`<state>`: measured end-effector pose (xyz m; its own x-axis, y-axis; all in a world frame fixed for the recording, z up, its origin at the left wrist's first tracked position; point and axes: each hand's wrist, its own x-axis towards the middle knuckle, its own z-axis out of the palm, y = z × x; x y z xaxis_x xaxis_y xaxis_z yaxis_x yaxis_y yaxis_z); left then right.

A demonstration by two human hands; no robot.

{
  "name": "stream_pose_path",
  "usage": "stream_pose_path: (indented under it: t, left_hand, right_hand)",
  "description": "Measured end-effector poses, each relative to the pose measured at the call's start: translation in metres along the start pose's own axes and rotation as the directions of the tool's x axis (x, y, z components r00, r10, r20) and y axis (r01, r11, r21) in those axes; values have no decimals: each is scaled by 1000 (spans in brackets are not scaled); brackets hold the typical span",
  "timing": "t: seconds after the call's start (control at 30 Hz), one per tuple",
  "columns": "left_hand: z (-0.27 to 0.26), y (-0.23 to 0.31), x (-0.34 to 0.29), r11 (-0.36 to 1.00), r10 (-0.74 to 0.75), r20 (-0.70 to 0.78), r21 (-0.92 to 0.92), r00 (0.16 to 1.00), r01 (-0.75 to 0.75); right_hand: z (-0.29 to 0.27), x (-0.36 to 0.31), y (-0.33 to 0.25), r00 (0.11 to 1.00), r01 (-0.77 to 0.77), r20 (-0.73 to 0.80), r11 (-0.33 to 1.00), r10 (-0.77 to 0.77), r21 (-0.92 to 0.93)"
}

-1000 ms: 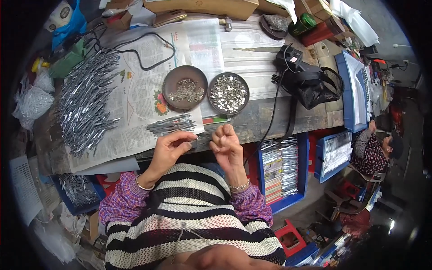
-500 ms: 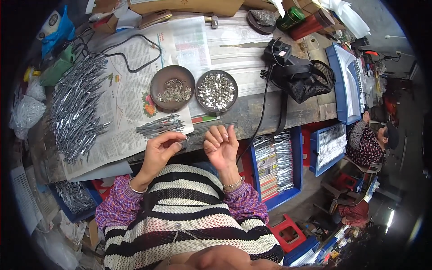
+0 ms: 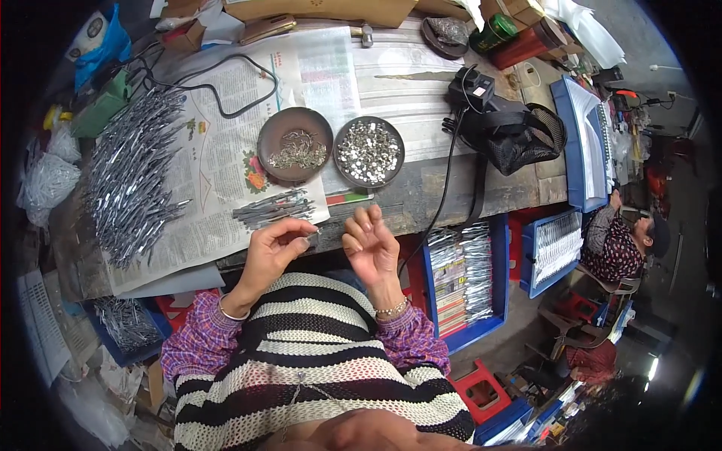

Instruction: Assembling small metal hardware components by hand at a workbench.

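Observation:
My left hand (image 3: 272,254) is closed in a pinch on a small metal piece (image 3: 314,234) by the table's front edge. Only the tip of that piece shows, so its exact kind is unclear. Beside it my right hand (image 3: 372,246) is raised with palm up, fingers loosely curled and apart, holding nothing that I can see. Just beyond my left hand, a small pile of thin metal strips (image 3: 274,210) lies on newspaper. Two round dishes stand further back: a brown dish (image 3: 274,124) of small wire-like metal parts and a dark dish (image 3: 401,154) full of shiny little metal discs.
A large heap of metal strips (image 3: 135,180) covers the table's left. At the right lies a black mesh bag (image 3: 526,139) with a cable. Blue trays (image 3: 481,331) of strips stand below the edge. A hammer (image 3: 366,35) lies behind; another person (image 3: 617,240) sits far right.
My right hand's fingers have curled in more and turned slightly. My left hand keeps its pinch on the small metal piece. The whole view has shifted a little.

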<state>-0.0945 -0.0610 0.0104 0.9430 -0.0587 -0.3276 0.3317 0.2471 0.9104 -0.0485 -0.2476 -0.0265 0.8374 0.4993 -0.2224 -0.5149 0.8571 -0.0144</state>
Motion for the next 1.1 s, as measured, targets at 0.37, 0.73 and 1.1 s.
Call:
stream_pose_path:
  t: [0.37, 0.73, 1.1]
  left_hand:
    - [0, 0, -1, 1000, -4, 21, -11, 1000, 4]
    - [-10, 8, -8, 993, -39, 36, -113, 999, 42]
    - [-16, 3, -11, 996, -35, 20, -78, 999, 36]
  right_hand:
    - [1, -1, 5, 995, 95, 44, 907, -84, -410]
    - [22, -20, -5, 695, 716, 579, -487, 427, -500]
    - [21, -23, -2, 701, 711, 546, -505, 458, -489]
